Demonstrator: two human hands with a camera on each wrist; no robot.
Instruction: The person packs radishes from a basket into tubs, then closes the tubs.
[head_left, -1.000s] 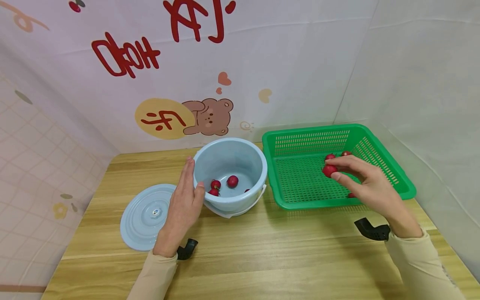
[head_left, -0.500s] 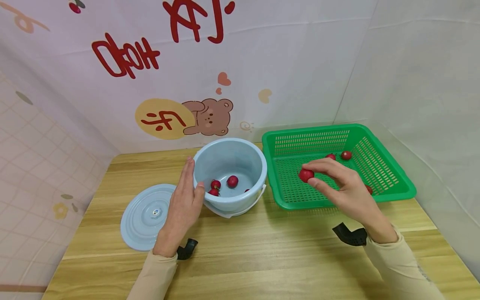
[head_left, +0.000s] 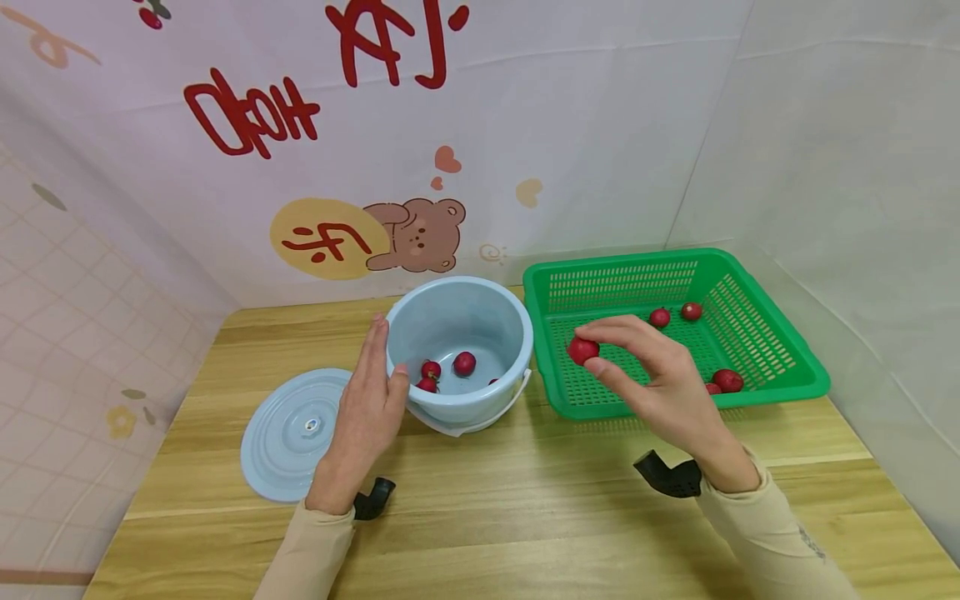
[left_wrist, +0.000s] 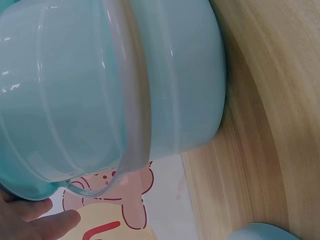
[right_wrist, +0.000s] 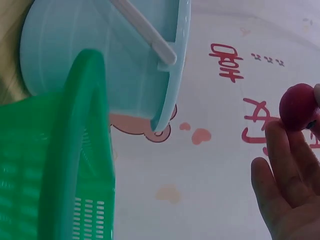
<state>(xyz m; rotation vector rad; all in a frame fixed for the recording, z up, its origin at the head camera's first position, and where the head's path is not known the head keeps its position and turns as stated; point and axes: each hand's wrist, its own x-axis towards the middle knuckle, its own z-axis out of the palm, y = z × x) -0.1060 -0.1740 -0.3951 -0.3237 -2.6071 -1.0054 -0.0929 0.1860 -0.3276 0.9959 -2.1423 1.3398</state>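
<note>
In the thumb and fingertips of the right hand [head_left: 667, 377], we see a small, round, deep-red radish [head_left: 582, 350], dark-tipped, above the green perforated plastic basket [head_left: 615, 409]. The left hand [head_left: 369, 408], fingers straight, touches the pale-blue round plastic bucket [head_left: 461, 408]; similar radishes [head_left: 464, 363] lie inside both.

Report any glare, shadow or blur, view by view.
Head: soft-edged shadow on the table beside the right sleeve, the red radish fairly clear; left wrist: small white glints on the glossy blue bucket; right wrist: the green basket's near rim looks soft, probably too close to focus.
</note>
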